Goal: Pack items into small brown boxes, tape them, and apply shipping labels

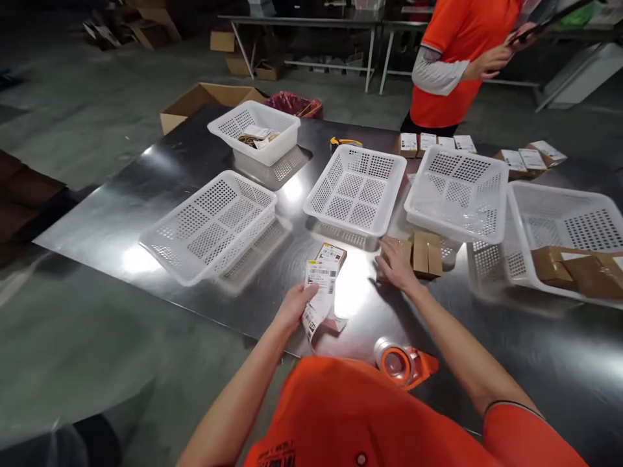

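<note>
A strip of printed shipping labels (322,285) is pinched in my left hand (294,305), thumb on top, and its lower end curls down. Beneath and beyond the strip lies a small labelled box (337,251), partly covered by it. My right hand (395,264) reaches forward on the table, fingers wrapped over a small brown carton (403,248) that it partly hides. Touching or very close on its right is another small cardboard box (427,254). An orange tape dispenser (405,364) with a clear roll lies near my body, between my forearms.
White perforated baskets stand across the metal table (263,285): one left (168,259), one in the middle (348,227), one right (455,230). Another basket (520,259) holds brown packages. Labelled cartons (407,146) line the back. A co-worker (448,71) stands beyond.
</note>
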### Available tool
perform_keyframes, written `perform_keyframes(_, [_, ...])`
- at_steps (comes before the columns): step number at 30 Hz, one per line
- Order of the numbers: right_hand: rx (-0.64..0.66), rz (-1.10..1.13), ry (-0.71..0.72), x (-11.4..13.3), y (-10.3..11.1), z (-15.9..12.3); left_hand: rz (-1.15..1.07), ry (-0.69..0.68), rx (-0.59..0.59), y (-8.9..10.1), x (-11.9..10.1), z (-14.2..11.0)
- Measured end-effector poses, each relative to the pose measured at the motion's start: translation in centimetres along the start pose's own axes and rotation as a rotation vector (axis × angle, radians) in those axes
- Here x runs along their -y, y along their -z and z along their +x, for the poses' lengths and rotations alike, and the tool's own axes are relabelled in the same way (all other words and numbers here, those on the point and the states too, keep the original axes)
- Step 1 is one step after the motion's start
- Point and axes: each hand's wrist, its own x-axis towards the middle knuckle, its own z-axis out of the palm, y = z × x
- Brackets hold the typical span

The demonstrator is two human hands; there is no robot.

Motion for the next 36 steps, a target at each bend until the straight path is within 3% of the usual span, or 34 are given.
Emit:
perform_keyframes(2, [0.030, -0.295, -0.020, -2.9, -0.6, -1.0, -0.123, -0.042, -0.157, 1.1, 0.6, 0.4])
perform_keyframes(4, [0.137, -0.426, 0.004, -3.4, -2.8, -2.6, -0.184, -0.063, -0.233, 2.0, 1.0, 0.7])
perform_keyframes(6, [0.213, -0.436, 0.064, -1.6, -6.2, -4.3, -0.198, -0.076, -0.262, 2.4, 1.3, 1.1])
perform_keyframes(9, [0.203, -0.371, 0.080, 2.8, -11.2, -5.0, -0.181, -0.127, -0.319, 2.5, 1.5, 1.5])
perform_keyframes(12, [0.170, -0.230, 0.010, 6.5, -12.9, -3.2, -0.157, -0.191, -0.337, 2.4, 1.6, 1.1])
perform_keyframes(14, [0.132, -0.081, 0.037, 8.7, -12.0, -1.6, -0.122, -0.232, -0.359, 2.8, 1.5, 0.5])
perform_keyframes(17, [0.112, 0.091, 0.299, 12.4, -9.5, -0.7, 0.038, -0.337, -0.438, 3.5, 1.5, -0.6])
perform_keyframes(21, [0.199, -0.072, 0.657, 16.3, -8.1, -2.0, 0.093, -0.411, -0.461, 4.0, 1.5, -1.5])
perform_keyframes(26, [0.133, -0.208, 0.732, 17.1, -8.9, -3.9, -0.287, -0.219, -0.339, 4.4, 1.7, -1.1])
perform_keyframes(30, [-0.003, -0.074, 0.849, 17.2, -6.4, -4.9, -0.334, -0.172, -0.559, 6.0, 2.4, -0.1])
perform_keyframes(33, [-0.244, 0.073, 0.738, 16.3, -2.7, -4.0, -0.276, -0.188, -0.714, 8.5, 3.2, 0.1])
perform_keyframes(36, [-0.459, 0.184, 0.341, 13.6, -0.1, -1.7, -0.146, -0.217, -0.849, 11.5, 4.1, -0.7])
